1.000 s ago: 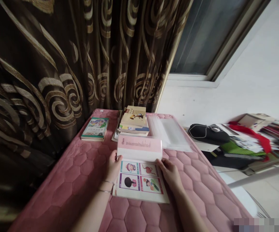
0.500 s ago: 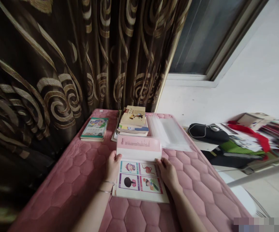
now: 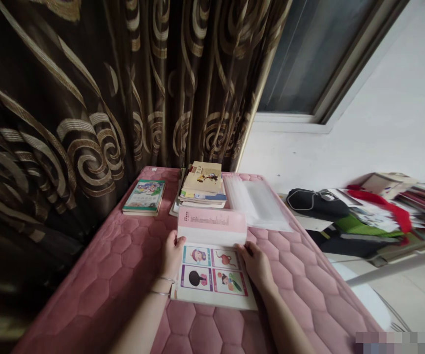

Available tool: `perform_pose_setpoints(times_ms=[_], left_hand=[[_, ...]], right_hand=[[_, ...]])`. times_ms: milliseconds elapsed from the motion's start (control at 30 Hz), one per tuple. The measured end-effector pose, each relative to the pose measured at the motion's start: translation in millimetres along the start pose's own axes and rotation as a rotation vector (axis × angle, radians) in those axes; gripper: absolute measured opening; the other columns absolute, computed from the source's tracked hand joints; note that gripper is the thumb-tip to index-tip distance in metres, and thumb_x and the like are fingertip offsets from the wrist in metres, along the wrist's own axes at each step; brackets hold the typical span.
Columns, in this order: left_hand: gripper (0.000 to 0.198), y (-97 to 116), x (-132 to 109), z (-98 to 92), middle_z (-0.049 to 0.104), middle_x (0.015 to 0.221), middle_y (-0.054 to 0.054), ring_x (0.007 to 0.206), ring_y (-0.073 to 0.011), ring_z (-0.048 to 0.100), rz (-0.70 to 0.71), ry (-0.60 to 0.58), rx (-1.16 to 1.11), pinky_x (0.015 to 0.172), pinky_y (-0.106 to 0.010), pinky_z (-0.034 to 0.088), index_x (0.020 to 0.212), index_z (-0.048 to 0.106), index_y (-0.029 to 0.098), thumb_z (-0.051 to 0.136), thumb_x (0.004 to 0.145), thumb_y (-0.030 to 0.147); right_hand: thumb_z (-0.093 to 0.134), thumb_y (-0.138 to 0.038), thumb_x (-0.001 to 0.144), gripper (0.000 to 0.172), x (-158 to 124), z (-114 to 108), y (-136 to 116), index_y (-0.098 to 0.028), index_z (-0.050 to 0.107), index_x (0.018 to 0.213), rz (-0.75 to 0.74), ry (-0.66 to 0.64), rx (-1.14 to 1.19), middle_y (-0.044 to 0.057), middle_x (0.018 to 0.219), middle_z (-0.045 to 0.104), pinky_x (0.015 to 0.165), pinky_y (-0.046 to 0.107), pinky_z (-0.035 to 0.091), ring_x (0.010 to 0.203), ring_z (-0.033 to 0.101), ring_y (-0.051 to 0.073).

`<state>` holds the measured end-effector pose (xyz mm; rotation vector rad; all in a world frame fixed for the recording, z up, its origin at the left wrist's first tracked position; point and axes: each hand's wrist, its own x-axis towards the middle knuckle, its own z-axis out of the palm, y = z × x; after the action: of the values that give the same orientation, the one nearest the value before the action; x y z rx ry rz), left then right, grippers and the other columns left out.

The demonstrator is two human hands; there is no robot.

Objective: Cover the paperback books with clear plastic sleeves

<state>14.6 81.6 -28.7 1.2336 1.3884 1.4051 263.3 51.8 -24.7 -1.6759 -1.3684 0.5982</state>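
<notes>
A picture book (image 3: 214,297) lies open on the pink quilted mattress (image 3: 120,275), its lower page printed with cartoon figures in coloured frames. Its upper leaf (image 3: 212,226), with a pink panel of small print, leans away from me and looks glossy. At the left edge near the fold, my left hand (image 3: 172,253) is closed on the book, thumb on top. My right hand (image 3: 255,263) grips the opposite edge the same way. The fingers under the book are hidden.
Beyond the book stands a stack of books (image 3: 203,182). A green-edged book (image 3: 145,196) lies left of it, clear plastic sleeves (image 3: 254,201) to the right. A dark curtain (image 3: 153,88) borders the mattress. Papers and bags, among them a black bag (image 3: 317,204), are piled at right.
</notes>
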Motion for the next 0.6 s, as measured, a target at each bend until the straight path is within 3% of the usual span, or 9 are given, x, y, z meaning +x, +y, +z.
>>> perform_pose_setpoints(times_ms=[233, 500, 600], left_hand=[[0.015, 1.4, -0.1, -1.4, 0.066, 0.076, -0.001, 0.076, -0.018, 0.062, -0.003, -0.017, 0.031, 0.072, -0.027, 0.047, 0.083, 0.058, 0.019, 0.057, 0.078, 0.032], [0.015, 0.1, 0.6, -1.8, 0.069, 0.078, -0.003, 0.079, -0.0202, 0.064, -0.012, -0.027, 0.023, 0.076, -0.03, 0.047, 0.087, 0.059, 0.019, 0.061, 0.075, 0.027], [0.013, -1.5, 1.4, -1.9, 0.069, 0.077, -0.003, 0.079, -0.0206, 0.064, -0.006, -0.023, 0.035, 0.076, -0.031, 0.047, 0.086, 0.059, 0.019, 0.059, 0.076, 0.026]], right_hand=[[0.046, -0.057, 0.079, 0.04, -1.3, -0.1, -3.6, -0.019, 0.056, 0.07, -0.012, 0.018, -0.033, 0.005, 0.064, 0.064, 0.056, 0.027, 0.039, 0.061, 0.054, 0.02], [0.057, -0.057, 0.072, 0.04, 0.3, -1.7, -1.1, -0.018, 0.06, 0.078, 0.011, -0.048, 0.188, 0.003, 0.068, 0.064, 0.056, 0.026, 0.041, 0.064, 0.056, 0.019], [0.057, -0.057, 0.072, 0.04, 1.3, -2.1, -0.1, -0.017, 0.06, 0.073, 0.036, -0.054, 0.154, 0.003, 0.066, 0.063, 0.056, 0.026, 0.041, 0.064, 0.056, 0.019]])
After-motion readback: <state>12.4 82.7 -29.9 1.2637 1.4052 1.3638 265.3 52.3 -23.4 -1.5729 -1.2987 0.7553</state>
